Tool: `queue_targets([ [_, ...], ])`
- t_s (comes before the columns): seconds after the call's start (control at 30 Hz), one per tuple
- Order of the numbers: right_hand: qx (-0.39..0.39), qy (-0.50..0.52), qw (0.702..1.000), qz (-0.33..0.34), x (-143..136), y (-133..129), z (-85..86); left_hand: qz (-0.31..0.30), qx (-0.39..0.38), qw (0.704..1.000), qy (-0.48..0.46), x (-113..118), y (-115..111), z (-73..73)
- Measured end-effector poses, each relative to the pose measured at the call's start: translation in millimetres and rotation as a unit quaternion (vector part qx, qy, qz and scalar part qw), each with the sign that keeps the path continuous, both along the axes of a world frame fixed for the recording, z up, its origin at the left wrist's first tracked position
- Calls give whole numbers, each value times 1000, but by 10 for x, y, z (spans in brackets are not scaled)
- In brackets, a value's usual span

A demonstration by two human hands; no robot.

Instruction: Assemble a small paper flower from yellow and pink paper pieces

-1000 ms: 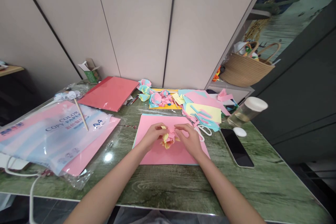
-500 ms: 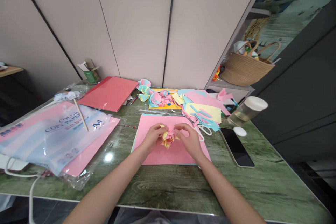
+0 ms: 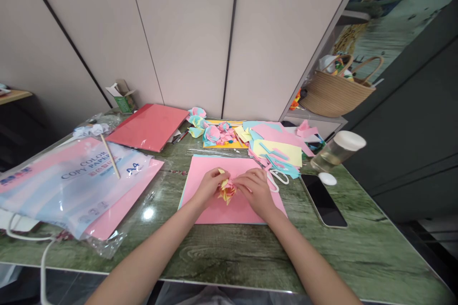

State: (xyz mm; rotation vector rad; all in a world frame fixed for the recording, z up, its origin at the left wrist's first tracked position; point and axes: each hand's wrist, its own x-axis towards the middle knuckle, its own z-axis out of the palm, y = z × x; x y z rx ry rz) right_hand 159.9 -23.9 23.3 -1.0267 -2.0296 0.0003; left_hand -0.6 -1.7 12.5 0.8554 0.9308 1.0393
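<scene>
My left hand (image 3: 206,187) and my right hand (image 3: 255,190) meet over a pink sheet of paper (image 3: 229,209) lying on the green table (image 3: 229,257). Between their fingers they pinch a small folded paper piece (image 3: 226,189) in yellow and pink. Both hands are closed around it, and the fingers hide most of it. White-handled scissors (image 3: 276,178) lie just right of my right hand.
A pack of coloured copy paper (image 3: 71,181) with a wooden stick (image 3: 110,155) lies at the left. A red folder (image 3: 148,126), paper scraps (image 3: 275,147), paper flowers (image 3: 211,131), a phone (image 3: 323,200), a lidded cup (image 3: 336,151) and a woven basket (image 3: 336,90) stand behind and right.
My right hand has shifted slightly left and closer over the folded piece, covering more of it. The left hand has barely moved.
</scene>
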Motion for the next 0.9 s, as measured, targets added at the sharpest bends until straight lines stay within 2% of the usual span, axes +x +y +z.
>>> queue_targets([
  [0.13, 15, -10, 1000, -1, -13, -13, -20, 29, 68, 994, 79, 20, -12, 11],
  [0.27, 36, -20, 999, -1, -33, -38, -56, 64, 139, 976, 158, 40, -18, 11],
  [0.47, 80, -42, 996, -2, -57, -60, -97, 83, 188, 952, 228, 47, -61, 16],
  [0.6, 93, -49, 994, 3, -65, -81, -68, 85, 178, 962, 187, 47, -60, 15],
  [0.77, 98, -36, 994, 20, -44, -108, -24, 75, 134, 985, 78, 40, -26, -2],
  [0.9, 137, -20, 990, 5, -26, -120, -35, 57, 142, 988, -3, 32, -52, 15],
])
